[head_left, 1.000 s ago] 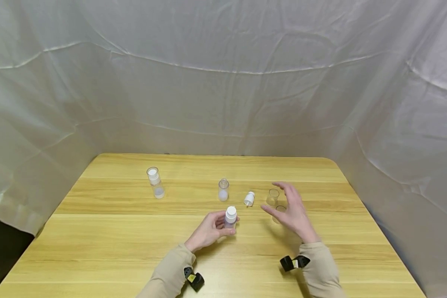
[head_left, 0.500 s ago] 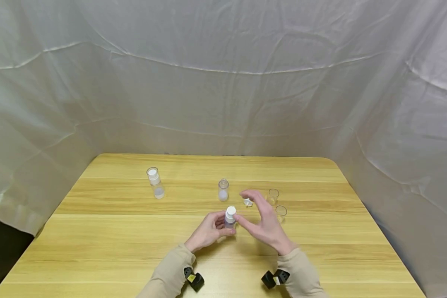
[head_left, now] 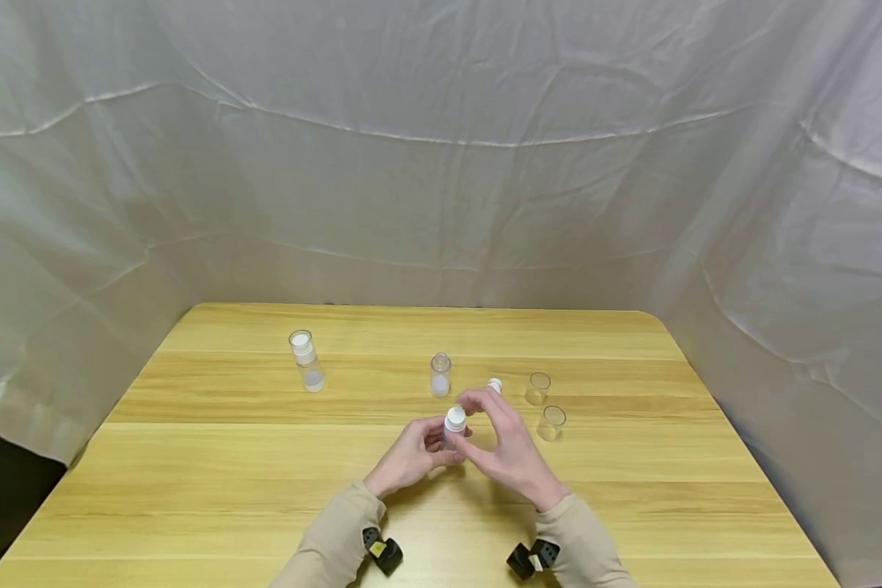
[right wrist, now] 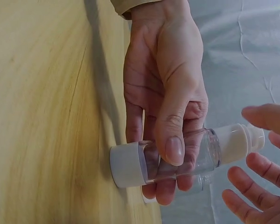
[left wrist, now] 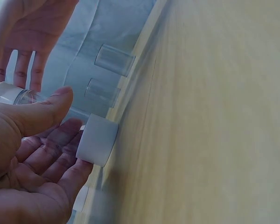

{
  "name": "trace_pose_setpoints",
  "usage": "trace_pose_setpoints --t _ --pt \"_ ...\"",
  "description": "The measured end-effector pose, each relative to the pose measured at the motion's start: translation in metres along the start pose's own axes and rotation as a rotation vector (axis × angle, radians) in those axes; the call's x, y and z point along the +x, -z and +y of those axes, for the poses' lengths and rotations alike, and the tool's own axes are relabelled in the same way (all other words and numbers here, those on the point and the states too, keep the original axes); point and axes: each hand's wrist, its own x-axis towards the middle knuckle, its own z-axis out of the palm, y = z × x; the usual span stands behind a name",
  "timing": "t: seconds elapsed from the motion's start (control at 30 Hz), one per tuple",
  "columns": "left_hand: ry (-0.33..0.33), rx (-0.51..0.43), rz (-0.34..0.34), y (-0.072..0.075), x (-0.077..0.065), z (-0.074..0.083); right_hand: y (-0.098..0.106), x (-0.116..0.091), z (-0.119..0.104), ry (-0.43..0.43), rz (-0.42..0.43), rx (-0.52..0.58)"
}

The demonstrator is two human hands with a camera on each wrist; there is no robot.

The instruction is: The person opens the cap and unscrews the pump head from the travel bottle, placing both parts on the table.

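Gripping a bottle (head_left: 455, 425) upright with the left hand (head_left: 412, 452), curled snugly round its clear middle, likely to hold it steady and leave the white top (right wrist: 234, 142) free. With the right hand (head_left: 510, 451) around that top, holding nothing, with thumb and fingers well apart; cannot tell about any light touch. Having the bottle between both hands, near the middle of the surface (head_left: 228, 474), maybe for easy reach. With two clear caps (head_left: 551, 423) off to the right, perhaps to be handy. With a topless bottle (head_left: 440, 378) behind, near a half-hidden white pump (head_left: 495, 384). With a capped bottle (head_left: 307, 361) far left, perhaps to be out of the way.
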Motion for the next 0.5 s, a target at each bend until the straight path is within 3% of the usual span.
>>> trace_pose_setpoints --t 0.5 --pt "-0.016 -0.018 -0.009 0.0013 -0.0001 -0.0003 -0.0077 -0.0001 -0.0024 -0.022 0.003 -0.031"
